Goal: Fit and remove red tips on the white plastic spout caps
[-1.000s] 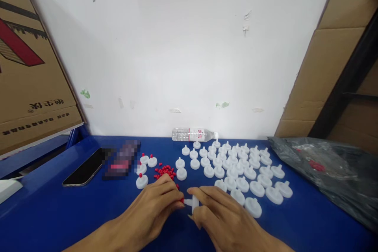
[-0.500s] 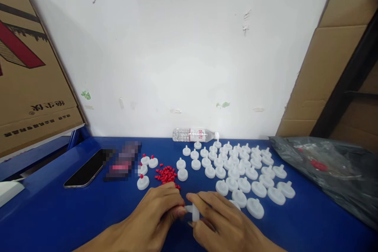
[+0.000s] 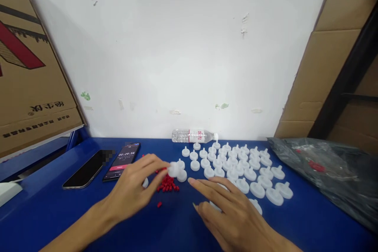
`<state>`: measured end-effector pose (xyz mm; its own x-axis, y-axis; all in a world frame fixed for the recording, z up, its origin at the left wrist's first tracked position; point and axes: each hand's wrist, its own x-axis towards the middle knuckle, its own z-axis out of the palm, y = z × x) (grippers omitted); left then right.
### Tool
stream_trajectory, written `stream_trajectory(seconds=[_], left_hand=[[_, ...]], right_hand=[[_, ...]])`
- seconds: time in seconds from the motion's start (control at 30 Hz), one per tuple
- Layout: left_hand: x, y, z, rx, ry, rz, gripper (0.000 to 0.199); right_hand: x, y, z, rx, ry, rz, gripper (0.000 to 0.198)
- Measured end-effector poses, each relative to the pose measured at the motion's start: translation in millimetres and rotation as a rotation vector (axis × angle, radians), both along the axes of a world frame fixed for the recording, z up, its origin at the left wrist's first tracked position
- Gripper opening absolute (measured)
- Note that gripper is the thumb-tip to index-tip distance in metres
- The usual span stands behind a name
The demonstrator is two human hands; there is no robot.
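Observation:
My left hand (image 3: 140, 183) pinches a white plastic nozzle cap (image 3: 173, 170) between thumb and fingertips, above the edge of a pile of small red caps (image 3: 168, 183). The held cap is blurred and overlaps two standing white caps (image 3: 181, 175). Low over the table, my right hand (image 3: 226, 208) has its fingers apart and nothing between them. White caps (image 3: 216, 206) show partly beneath and behind it. Many more white nozzle caps (image 3: 257, 190) stand spouts up to its right. One red cap (image 3: 159, 204) lies apart from the pile.
A clear water bottle (image 3: 193, 136) lies against the wall. On the left are a dark phone (image 3: 85, 171) and another phone showing a timer (image 3: 122, 159). A grey plastic bag (image 3: 325, 177) lies at the right, with cardboard (image 3: 319, 67) behind.
My hands were together around a white cap. My left hand has moved left and away with the cap. My right hand has let go and opened, shifting slightly right.

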<state>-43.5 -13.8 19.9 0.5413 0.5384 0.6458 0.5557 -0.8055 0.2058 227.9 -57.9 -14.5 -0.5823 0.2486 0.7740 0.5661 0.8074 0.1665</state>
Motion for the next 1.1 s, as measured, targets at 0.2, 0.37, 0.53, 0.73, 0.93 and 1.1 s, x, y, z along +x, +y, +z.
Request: stream_trajectory(seconds=[0.2,0.37,0.53,0.73,0.93,1.1], left_hand=[[-23.9,20.4,18.1,0.003,0.408,0.349,0.026],[-24.6,22.3,16.5,-0.093,0.553,0.406,0.03],[-25.4,23.7,14.0,-0.158,0.594,0.418,0.028],[-27.4,23.1,16.6,-0.177,0.67,0.432,0.023],[-28.5,16.4,22.8,-0.204,0.72,0.402,0.022],[-26.6,16.2,20.4,-0.158,0.705,0.402,0.021]], right_hand=[[1.9,1.0,-1.2,-0.041,0.01,0.025,0.021],[-1.7,-2.0,-1.4,-0.015,-0.004,0.059,0.022],[0.2,-3.4,1.3,-0.049,-0.032,0.053,0.022],[1.6,-2.6,0.4,-0.082,-0.06,0.052,0.023],[2.0,-3.8,-0.9,-0.111,-0.103,0.042,0.022],[3.2,-3.9,-1.6,-0.13,-0.114,0.009,0.021]])
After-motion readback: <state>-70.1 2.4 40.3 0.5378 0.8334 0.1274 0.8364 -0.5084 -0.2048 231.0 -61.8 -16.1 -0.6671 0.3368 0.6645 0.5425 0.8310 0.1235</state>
